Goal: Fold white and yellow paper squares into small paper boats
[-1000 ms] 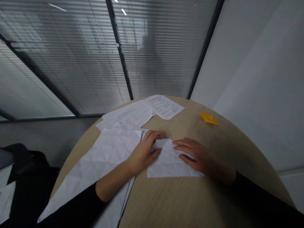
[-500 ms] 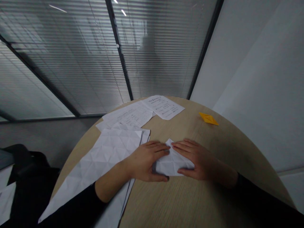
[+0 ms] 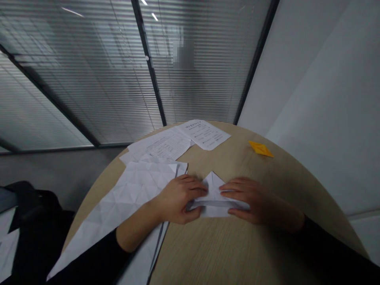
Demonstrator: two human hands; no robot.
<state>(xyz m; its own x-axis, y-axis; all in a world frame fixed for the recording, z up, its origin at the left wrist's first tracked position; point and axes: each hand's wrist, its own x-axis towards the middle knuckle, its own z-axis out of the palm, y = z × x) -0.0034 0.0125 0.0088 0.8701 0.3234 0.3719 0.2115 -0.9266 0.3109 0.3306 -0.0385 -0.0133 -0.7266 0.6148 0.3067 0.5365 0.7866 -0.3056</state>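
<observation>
Grip closed, seemingly pinching: left hand point(image 3: 178, 200) and right hand point(image 3: 255, 202) on folded white paper point(image 3: 215, 202) — round wooden table point(image 3: 237, 253) beneath, creased sheet point(image 3: 130, 190) just beside left hand.

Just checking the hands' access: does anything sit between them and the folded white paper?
Nothing does: the left hand and right hand both touch the folded white paper. A creased white sheet lies under the left wrist.

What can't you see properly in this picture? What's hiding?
Head view:
Folded white paper: partly covered by the left hand and right hand.
Printed sheets: words too small to read.
Shape behind the window blinds: blurred by a pixelated patch.
White sheet under the left forearm: cut off by the bottom edge.
</observation>
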